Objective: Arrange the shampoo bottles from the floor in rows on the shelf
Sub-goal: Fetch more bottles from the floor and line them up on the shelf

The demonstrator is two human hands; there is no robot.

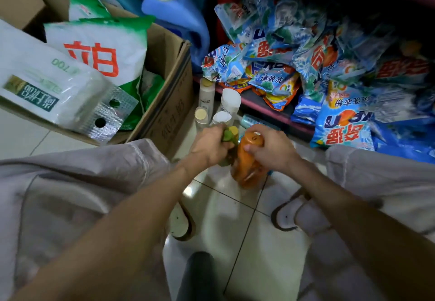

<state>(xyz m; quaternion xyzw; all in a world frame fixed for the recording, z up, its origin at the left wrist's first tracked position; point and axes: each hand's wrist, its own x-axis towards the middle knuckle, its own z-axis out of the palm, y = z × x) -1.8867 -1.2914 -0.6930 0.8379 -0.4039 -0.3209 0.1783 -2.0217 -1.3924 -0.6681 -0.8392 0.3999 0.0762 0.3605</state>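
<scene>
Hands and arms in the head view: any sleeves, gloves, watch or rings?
Both forearms are bare as far as the frame edge, with no sleeve cuffs in view. The left hand and right hand wear no gloves. No watch, bracelet or ring shows. Light grey trousers cover the knees.

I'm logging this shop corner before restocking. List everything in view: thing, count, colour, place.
orange bottle: one, orange, held over the floor tiles, centre
green bottle: one, green with yellowish caps, in the left hand
pale bottles: about four, white and cream, standing on the floor beside the box
cardboard box: one, brown, left, open
white bags: several, white and green, in the box
detergent packets: many, blue and orange, piled on the low shelf, right
blue jug: one, blue, top centre
shoes: two, white, on the tiles
left hand: grips the green bottle
right hand: grips the orange bottle
</scene>
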